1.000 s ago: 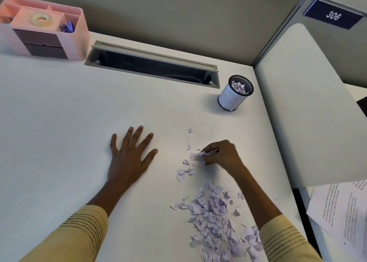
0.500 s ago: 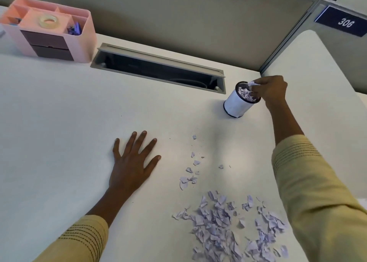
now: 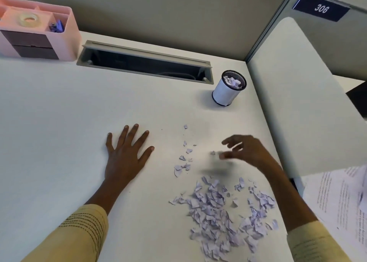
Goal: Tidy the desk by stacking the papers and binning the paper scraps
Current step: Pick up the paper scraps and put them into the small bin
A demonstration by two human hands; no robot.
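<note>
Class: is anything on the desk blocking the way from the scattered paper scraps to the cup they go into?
Nothing visible does. Bare desk lies between the paper scraps and the cup. The right hand hovers above the nearer scraps, fingers spread.

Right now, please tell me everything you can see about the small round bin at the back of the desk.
The small round bin is a cylinder with white sides, a dark mesh lining visible inside the mouth, and dark rings at rim and base. It stands upright on the white desk, near the far right corner, just right of the open cable tray. Torn pale lilac paper scraps already lie inside, close to the rim. Neither hand touches it.
</note>
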